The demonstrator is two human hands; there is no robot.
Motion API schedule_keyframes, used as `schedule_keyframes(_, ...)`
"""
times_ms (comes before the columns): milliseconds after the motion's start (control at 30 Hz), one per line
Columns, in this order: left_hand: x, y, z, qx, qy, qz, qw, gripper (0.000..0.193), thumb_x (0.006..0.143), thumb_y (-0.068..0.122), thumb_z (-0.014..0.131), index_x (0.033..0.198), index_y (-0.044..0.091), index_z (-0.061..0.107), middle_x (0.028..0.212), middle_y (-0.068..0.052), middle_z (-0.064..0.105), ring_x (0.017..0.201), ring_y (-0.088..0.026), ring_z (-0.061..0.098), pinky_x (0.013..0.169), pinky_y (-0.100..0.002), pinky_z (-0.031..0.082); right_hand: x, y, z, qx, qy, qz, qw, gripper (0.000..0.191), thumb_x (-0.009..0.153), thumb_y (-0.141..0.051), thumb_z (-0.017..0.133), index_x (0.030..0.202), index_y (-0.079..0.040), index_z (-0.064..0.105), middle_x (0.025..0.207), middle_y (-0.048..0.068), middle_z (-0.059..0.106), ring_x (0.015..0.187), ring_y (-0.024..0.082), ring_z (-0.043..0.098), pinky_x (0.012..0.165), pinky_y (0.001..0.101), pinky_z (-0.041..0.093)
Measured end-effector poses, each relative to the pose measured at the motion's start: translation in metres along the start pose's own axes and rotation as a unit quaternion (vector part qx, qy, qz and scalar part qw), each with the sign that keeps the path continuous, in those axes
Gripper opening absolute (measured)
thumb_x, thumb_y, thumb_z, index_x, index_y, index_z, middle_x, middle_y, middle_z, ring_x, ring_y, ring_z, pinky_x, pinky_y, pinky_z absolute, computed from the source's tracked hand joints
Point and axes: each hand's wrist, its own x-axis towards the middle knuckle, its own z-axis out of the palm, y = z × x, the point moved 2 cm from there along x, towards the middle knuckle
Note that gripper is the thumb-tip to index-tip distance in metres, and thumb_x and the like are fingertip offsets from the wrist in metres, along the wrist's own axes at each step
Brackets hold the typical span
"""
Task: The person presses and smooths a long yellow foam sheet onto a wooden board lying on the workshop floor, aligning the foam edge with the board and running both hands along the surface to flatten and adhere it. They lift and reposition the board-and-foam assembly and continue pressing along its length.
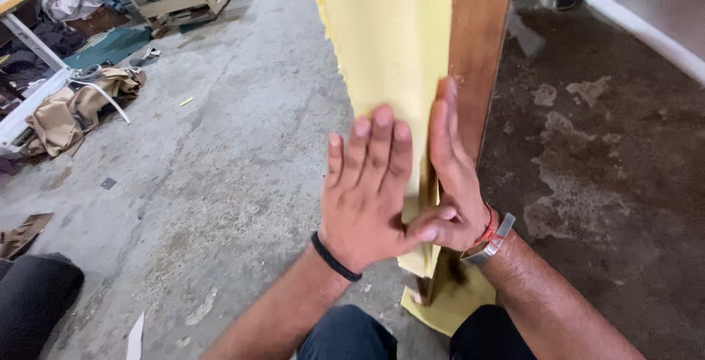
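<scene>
Against the wooden plank (481,44): yellow foam sheet (393,44), pressed flat by left hand (367,191), open-palmed; right hand (452,184) open, edging the foam's side.

**Yellow foam sheet against a wooden plank**

A pale yellow foam sheet (389,44) stands upright on the concrete floor (220,169), laid flat against a brown wooden plank (481,44) that rises just behind its right edge. The sheet's left edge is ragged, its face smooth. Its lower end folds outward onto the floor at the plank's foot.
</scene>
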Motion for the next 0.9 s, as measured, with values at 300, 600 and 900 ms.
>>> schedule_keyframes(300,-0.034,0.017,0.037,-0.042,0.039,0.001,0.998,0.100,0.109,0.068,0.049,0.170,0.001,0.006,0.177,-0.018,-0.001,0.166,-0.031,-0.007,0.137,-0.047,-0.007,-0.033,0.005,0.000,-0.010,-0.032,-0.001,0.999,0.114,0.096,-0.082,0.036,0.169,-0.002,0.001,0.178,0.029,-0.006,0.166,0.039,-0.003,0.138,0.0501,0.003)
schedule_keyframes(600,-0.030,0.020,0.047,0.004,0.043,-0.013,0.999,0.106,0.109,0.076,0.047,0.172,0.004,0.002,0.178,-0.015,-0.008,0.167,-0.029,-0.013,0.134,-0.047,-0.012,-0.034,0.019,-0.002,-0.012,-0.043,-0.035,0.998,0.115,0.094,-0.084,0.036,0.171,-0.004,0.004,0.176,0.025,-0.005,0.166,0.036,-0.002,0.136,0.0491,0.004)
schedule_keyframes(900,-0.041,0.031,0.039,0.033,0.028,-0.067,0.997,0.100,0.108,0.077,0.044,0.171,0.006,0.012,0.177,-0.014,0.002,0.166,-0.029,-0.008,0.135,-0.048,-0.009,-0.043,0.020,-0.005,-0.015,-0.061,-0.029,0.998,0.118,0.092,-0.085,0.038,0.171,-0.004,0.006,0.177,0.027,-0.003,0.164,0.037,0.000,0.137,0.0492,0.009)
